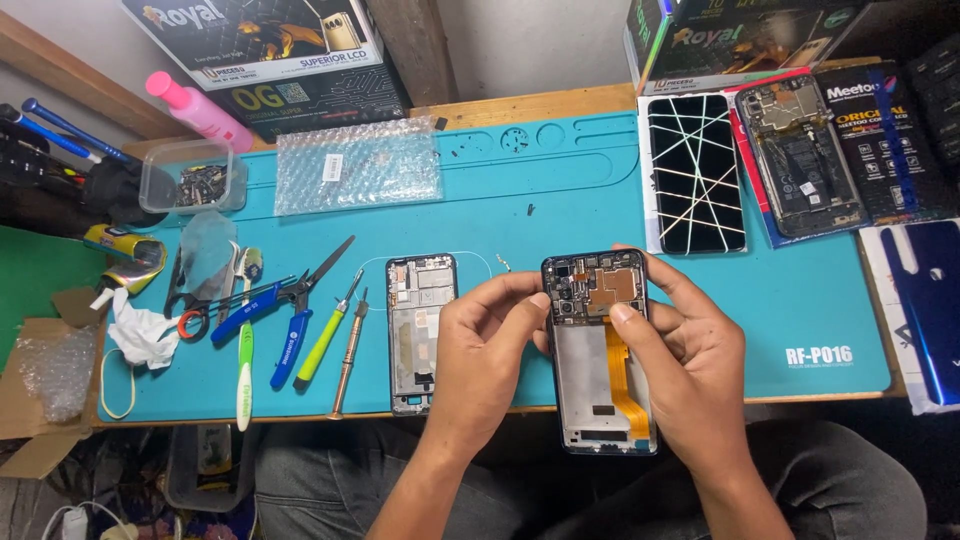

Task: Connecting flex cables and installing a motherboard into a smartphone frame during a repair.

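Note:
Both hands hold an opened phone body (598, 372) over the front edge of the teal work mat (560, 190). Its back is off, showing the circuit board at the top and an orange flex cable running down the middle. My left hand (480, 350) grips its left side, with fingertips at the upper left corner of the board. My right hand (690, 360) wraps the right side, its thumb pressing on the board area. To the left of my left hand, a second empty phone frame (420, 332) lies flat on the mat.
Screwdrivers, cutters, tweezers and a toothbrush (290, 325) lie in a row at left. A bubble-wrap sheet (358, 165), a clear parts box (192, 180) and a pink bottle (200, 110) sit at the back. A cracked screen (695, 172), another opened phone (800, 150) and a blue back cover (930, 300) lie at right.

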